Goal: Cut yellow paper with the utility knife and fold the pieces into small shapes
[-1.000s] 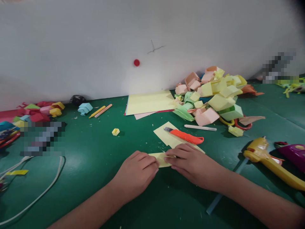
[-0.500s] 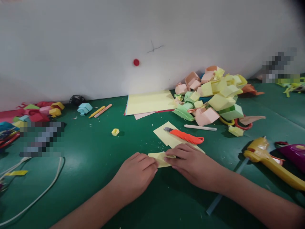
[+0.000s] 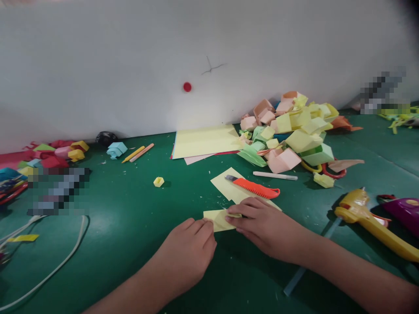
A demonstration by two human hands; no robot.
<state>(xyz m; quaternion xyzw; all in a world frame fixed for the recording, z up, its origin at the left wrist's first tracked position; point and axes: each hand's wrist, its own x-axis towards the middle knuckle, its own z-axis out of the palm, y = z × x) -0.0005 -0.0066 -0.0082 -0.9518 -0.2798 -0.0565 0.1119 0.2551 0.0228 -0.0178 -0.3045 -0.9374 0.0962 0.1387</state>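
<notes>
Between my hands a small strip of pale yellow paper [image 3: 218, 219] lies near the green tabletop. My left hand [image 3: 191, 246] is closed at the strip's left end, its fingertips curled against the paper. My right hand [image 3: 262, 226] grips the right end, with thumb and fingers on the paper. Just beyond my right hand an orange utility knife [image 3: 257, 188], its blade tip pointing left, rests on a cut sheet of yellow paper [image 3: 223, 182]. A tiny yellow folded paper cup [image 3: 159, 182] stands to the left of the knife.
A heap of folded paper pieces [image 3: 306, 131] sits back right by the white wall. A yellow glue gun [image 3: 369, 222] with a clear glue stick [image 3: 301, 274] lies at right. A paper stack [image 3: 206, 141], a pale pen [image 3: 275, 175] and a white cable [image 3: 70, 255] are also on the table.
My left hand has shifted slightly down and its fingers have curled more at the strip's lower left edge, baring more of the paper. My right hand has stayed put.
</notes>
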